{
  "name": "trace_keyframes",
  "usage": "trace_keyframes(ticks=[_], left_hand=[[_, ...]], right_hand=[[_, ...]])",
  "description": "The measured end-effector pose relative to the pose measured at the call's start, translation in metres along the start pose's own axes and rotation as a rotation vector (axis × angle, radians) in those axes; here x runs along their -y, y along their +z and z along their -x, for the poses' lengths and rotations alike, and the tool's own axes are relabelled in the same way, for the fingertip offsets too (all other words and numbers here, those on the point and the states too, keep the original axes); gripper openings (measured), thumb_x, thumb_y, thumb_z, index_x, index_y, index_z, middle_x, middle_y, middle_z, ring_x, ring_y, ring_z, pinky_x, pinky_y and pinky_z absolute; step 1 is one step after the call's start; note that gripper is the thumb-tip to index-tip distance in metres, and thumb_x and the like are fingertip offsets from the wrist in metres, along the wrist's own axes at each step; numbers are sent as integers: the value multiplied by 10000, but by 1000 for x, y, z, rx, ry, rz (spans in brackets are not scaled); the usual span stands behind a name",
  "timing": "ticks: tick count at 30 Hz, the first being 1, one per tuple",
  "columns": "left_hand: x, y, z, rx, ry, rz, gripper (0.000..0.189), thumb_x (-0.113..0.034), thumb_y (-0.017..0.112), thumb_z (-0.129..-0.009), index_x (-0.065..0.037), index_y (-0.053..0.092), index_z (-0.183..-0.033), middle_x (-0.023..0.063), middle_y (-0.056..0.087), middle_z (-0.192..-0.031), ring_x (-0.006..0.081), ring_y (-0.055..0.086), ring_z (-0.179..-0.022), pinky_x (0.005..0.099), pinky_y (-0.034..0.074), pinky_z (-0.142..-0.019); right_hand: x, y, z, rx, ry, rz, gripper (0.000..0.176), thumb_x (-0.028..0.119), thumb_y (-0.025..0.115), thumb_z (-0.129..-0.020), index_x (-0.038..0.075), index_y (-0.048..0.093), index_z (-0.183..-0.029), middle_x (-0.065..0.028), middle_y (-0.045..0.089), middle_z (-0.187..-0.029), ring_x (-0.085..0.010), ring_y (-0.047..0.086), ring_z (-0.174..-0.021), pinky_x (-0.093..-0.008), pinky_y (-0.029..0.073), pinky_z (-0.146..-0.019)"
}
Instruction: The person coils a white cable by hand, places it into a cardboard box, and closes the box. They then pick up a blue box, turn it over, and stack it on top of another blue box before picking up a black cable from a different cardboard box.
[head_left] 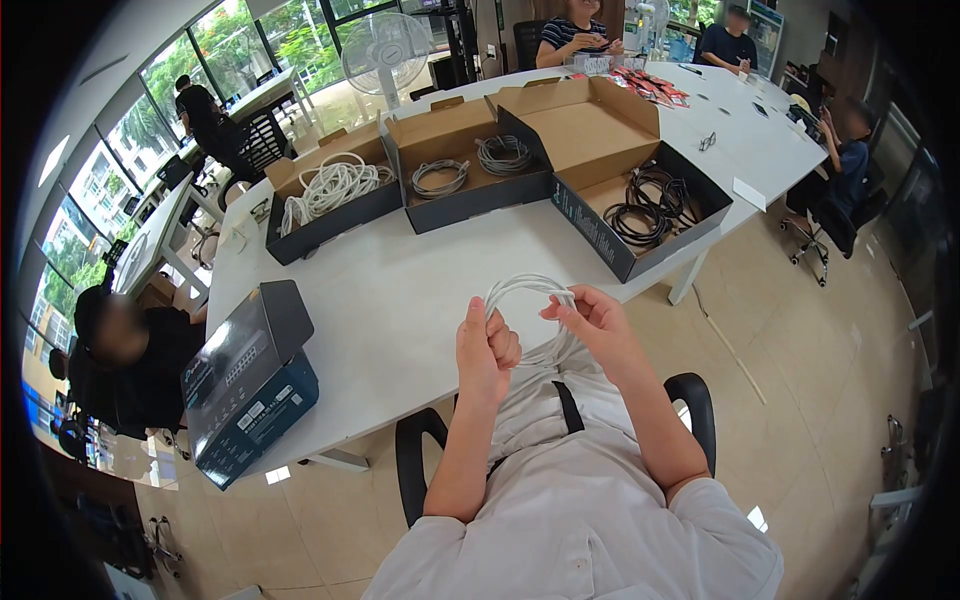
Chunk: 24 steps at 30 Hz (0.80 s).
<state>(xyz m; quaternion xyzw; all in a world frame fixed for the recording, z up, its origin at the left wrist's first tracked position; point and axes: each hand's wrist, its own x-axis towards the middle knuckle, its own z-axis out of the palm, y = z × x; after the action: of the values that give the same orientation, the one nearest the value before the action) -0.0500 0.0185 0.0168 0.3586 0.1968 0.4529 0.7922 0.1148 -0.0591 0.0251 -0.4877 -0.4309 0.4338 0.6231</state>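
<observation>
A white cable point(528, 283) is wound into a loose coil in front of my body, at the table's near edge. My left hand point(487, 345) is closed around the coil's left side. On the right side, my right hand point(590, 325) grips the coil between thumb and fingers. The lower loops hang over my lap. Beyond my hands stand open boxes: one holds a heap of white cable point(335, 192), another two grey cable coils point(440, 178), and the right one black cables point(650, 208).
A dark blue-green product box point(255, 375) stands at the table's left end. Red packets point(648, 86) lie at the far side of the white table point(400, 290). Several people sit or stand around the room. A fan point(385, 55) stands behind the boxes.
</observation>
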Motion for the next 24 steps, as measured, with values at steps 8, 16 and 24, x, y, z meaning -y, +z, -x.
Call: trace_keyframes(ticks=[8,16,24], left_hand=[[7,2,-6,1,-72,18,493,-463,385,-1049,-177,319,-653,-61,189,-473,83,126,-421,288,128,-411],[-1,0,-5,42,-14,-99,494,-455,402,-1051,-160,340,-659,-64,202,-476,78,153,-419,284,128,-417],[-12,6,6,176,-136,-37,501,-459,407,-1053,-147,363,-664,-69,219,-486,75,168,-421,281,138,-421]], right_hand=[[22,11,7,-7,-21,138,773,15,806,-745,93,432,-1417,-24,520,-1053,-52,547,-788,-232,462,-712],[22,6,8,180,-61,190,788,-59,696,-774,88,369,-1475,-47,521,-1065,-64,512,-739,-269,471,-788],[27,-12,10,311,-9,207,619,-87,667,-817,35,419,-1371,-20,514,-1100,-56,516,-817,-285,488,-927]])
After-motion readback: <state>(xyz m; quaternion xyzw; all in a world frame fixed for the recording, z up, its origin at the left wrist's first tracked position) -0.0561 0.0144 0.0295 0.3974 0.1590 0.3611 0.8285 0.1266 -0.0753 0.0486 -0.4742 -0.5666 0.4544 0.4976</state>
